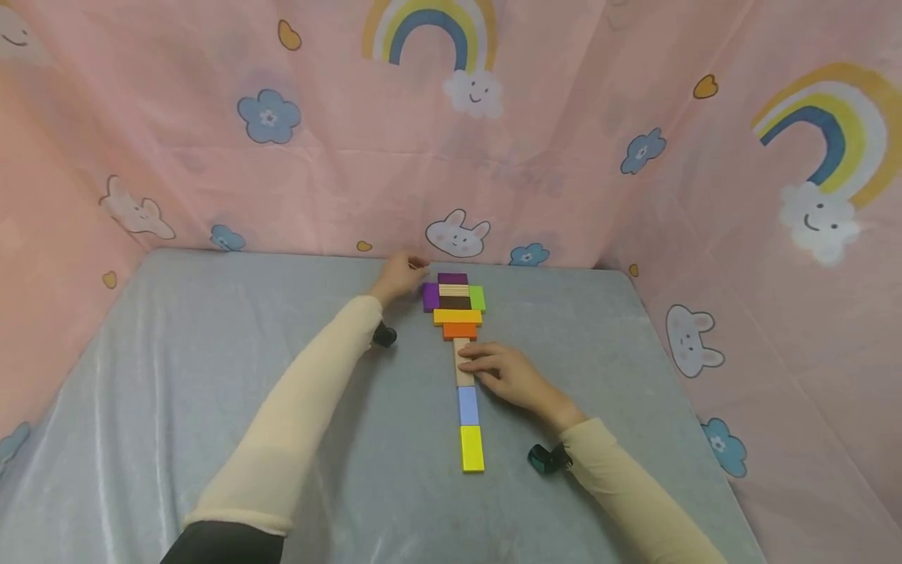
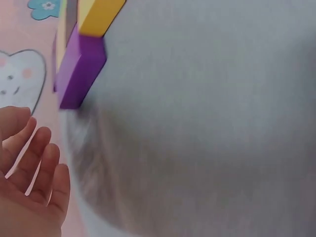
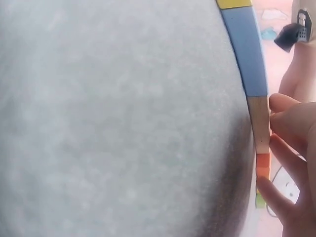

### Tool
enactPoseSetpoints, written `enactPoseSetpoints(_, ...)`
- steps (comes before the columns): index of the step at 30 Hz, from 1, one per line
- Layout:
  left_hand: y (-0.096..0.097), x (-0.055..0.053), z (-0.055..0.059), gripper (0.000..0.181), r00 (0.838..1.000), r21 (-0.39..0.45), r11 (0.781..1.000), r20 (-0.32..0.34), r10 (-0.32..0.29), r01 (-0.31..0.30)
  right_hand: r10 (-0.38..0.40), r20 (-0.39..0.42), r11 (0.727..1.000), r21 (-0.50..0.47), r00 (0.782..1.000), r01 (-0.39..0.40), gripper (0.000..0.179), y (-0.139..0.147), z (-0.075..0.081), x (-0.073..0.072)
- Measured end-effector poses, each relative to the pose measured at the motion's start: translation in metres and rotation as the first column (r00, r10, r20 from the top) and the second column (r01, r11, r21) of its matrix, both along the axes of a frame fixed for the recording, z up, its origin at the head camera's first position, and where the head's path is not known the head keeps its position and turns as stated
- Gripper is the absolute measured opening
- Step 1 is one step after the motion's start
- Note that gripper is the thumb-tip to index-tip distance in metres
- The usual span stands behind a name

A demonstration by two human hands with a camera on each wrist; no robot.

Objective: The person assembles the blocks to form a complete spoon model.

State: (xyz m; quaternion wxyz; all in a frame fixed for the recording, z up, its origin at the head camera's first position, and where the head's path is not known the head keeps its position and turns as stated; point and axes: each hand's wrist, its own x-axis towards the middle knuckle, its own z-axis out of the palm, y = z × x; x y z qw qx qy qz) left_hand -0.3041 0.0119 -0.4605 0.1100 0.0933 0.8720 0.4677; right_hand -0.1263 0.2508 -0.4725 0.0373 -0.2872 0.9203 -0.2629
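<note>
Several coloured wooden blocks lie flat in a row with a wider cluster at its far end. My right hand [image 1: 510, 376] rests its fingertips on the plain wood block [image 1: 462, 348], which sits between the orange block [image 1: 460, 332] and the blue block [image 1: 468, 406]. In the right wrist view, relaxed fingers lie along that same wood block [image 3: 260, 123]. Up at the far end, my left hand [image 1: 400, 278] hovers left of the purple block [image 1: 431, 298]. The left wrist view shows its fingers loosely bent and holding nothing, just apart from the purple block [image 2: 81, 71].
A yellow block [image 1: 472, 450] forms the near end of the row. At the far end are a dark purple block [image 1: 452, 278], a dark brown block [image 1: 454, 303] and a green block [image 1: 478, 298]. A pink patterned curtain [image 1: 338, 180] hangs behind the grey cloth-covered table [image 1: 564, 329].
</note>
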Motion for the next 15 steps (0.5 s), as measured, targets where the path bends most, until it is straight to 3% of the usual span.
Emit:
enactPoseSetpoints(9, -0.053, 0.013, 0.023, 0.03, 0.981, -0.07, 0.992, -0.153, -0.117, 0.108, 0.025, -0.041, 0.998, 0.055, 0.999, -0.023, 0.026, -0.002, 0.004, -0.002)
enactPoseSetpoints(15, -0.086, 0.04, 0.033, 0.03, 0.97, -0.106, 0.983, -0.179, -0.165, 0.148, 0.056, -0.095, 0.995, 0.091, 0.994, -0.048, 0.026, -0.002, 0.008, 0.0)
